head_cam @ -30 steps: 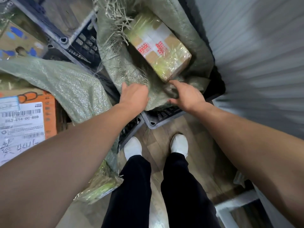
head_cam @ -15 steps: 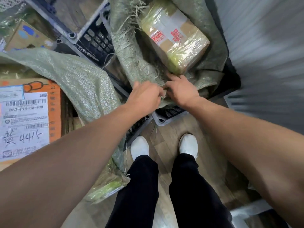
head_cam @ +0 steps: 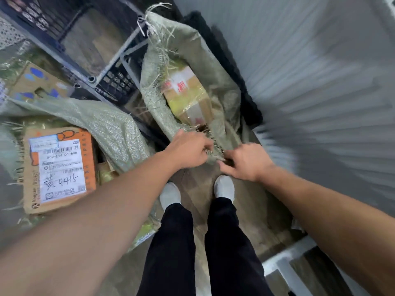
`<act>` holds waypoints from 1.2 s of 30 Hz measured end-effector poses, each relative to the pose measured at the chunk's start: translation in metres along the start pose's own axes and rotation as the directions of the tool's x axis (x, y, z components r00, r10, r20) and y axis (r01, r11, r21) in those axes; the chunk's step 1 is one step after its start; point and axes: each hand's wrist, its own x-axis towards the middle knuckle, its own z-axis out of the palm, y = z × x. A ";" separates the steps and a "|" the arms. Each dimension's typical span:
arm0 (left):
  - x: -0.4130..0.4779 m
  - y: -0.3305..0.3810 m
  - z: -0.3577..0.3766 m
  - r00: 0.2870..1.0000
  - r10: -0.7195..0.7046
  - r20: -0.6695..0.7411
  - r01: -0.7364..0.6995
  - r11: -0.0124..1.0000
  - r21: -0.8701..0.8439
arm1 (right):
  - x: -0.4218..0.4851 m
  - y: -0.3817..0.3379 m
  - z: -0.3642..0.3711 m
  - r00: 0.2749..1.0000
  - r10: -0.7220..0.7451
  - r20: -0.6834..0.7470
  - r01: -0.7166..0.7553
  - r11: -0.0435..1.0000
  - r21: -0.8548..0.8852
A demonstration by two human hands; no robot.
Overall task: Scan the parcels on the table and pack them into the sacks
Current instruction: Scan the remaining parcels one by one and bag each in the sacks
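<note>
Frayed rim of green woven sack (head_cam: 206, 58) is clamped in grip of left hand (head_cam: 189, 149) and right hand (head_cam: 245, 162); taped cardboard parcel (head_cam: 188, 97) is contained inside.

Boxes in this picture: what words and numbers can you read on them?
"862-E14 00-888": printed under the barcode on the white label of the orange box.
"黄 4415": handwritten on the same label.
Small print there, the blue sticker and the red print on the taped box in the sack: too blurred to read.
</note>
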 end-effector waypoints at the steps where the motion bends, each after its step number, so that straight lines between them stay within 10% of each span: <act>1: 0.001 0.001 -0.001 1.000 0.014 -0.012 -0.014 1.000 0.012 | 0.001 -0.001 -0.002 0.999 0.029 -0.023 -0.028 0.999 0.027; 10: 0.041 -0.028 0.000 0.858 -0.161 -0.489 0.212 0.976 0.051 | 0.086 0.004 0.004 0.897 0.395 -0.198 -0.283 0.858 0.429; 22: 0.105 -0.064 0.026 0.869 -0.043 -0.493 0.181 0.955 0.235 | 0.140 0.031 0.073 0.821 0.553 0.140 -0.533 0.658 0.532; 36: 0.073 -0.028 -0.044 0.941 -0.212 -0.262 0.269 0.942 0.202 | 0.072 0.043 -0.057 0.600 0.706 -0.377 -0.411 0.676 0.612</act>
